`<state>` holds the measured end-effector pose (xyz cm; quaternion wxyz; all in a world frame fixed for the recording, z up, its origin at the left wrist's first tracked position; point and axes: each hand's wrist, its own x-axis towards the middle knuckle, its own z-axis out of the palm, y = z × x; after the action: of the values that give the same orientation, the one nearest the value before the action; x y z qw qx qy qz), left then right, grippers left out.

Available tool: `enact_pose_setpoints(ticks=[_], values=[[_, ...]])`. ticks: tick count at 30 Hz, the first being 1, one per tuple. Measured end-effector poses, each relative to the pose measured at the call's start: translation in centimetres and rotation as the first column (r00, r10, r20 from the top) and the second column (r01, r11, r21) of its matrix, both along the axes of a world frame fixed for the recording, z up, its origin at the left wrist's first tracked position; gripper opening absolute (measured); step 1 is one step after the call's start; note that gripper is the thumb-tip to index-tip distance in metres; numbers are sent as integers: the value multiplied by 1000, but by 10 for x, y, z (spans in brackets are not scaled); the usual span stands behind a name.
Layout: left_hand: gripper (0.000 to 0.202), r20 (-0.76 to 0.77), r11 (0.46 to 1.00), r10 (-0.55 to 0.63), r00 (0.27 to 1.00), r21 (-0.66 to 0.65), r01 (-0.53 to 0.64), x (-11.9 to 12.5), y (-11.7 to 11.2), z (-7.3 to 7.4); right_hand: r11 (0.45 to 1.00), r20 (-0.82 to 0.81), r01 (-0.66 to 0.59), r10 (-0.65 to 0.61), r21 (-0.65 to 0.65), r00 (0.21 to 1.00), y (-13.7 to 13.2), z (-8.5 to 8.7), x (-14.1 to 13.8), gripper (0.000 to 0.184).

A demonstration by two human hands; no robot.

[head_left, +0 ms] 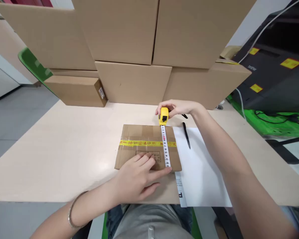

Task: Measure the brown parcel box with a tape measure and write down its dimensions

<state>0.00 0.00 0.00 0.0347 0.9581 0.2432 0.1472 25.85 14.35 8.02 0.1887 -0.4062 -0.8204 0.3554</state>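
Observation:
A flat cardboard box sealed with yellow tape lies on the pale table in front of me. A white measuring tape blade runs across the box from far edge to near edge. My right hand grips the yellow tape measure case at the box's far edge. My left hand rests flat on the near part of the box, its index finger pressing the tape's end at the near right corner.
A black pen lies on a white sheet right of the box. Stacked cardboard boxes wall off the back. A small box sits back left. A black printer stands at right.

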Motion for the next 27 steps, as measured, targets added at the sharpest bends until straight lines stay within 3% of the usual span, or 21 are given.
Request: enact_pose_setpoints(ticks=[4,13,15,18,20,22,24,25,27], values=[[50,-9,1000,4,1000,1,-4,0,0,-1,1000,-20,18,-18,23,1000,-12,1,3,30],[47,-20,998,1,1000,61,0,1,3,-3,971,105,-226,234,-80,967,44,13,-9,29],[46,-21,997,-7,1000,82,9,2,3,-4,939,129,-331,341,-88,931,35,9,-10,36],[48,-23,993,-16,1000,115,19,2,2,-5,878,163,-467,478,-101,863,1,1,-10,50],[52,7,996,-30,1000,86,29,1,0,-2,866,154,-484,499,-130,853,-28,-2,-9,51],[61,130,998,-35,991,-39,41,-5,-1,2,879,156,-452,472,-150,868,-54,-5,-4,45],[67,337,976,67,939,-217,8,-17,1,7,910,151,-385,407,-155,901,-74,-8,5,39],[66,440,951,187,878,-306,-50,-24,4,8,931,131,-329,349,-158,928,-80,-10,13,36],[57,562,841,513,649,-483,-246,-41,17,5,970,37,-158,167,-186,985,-87,-18,30,29]])
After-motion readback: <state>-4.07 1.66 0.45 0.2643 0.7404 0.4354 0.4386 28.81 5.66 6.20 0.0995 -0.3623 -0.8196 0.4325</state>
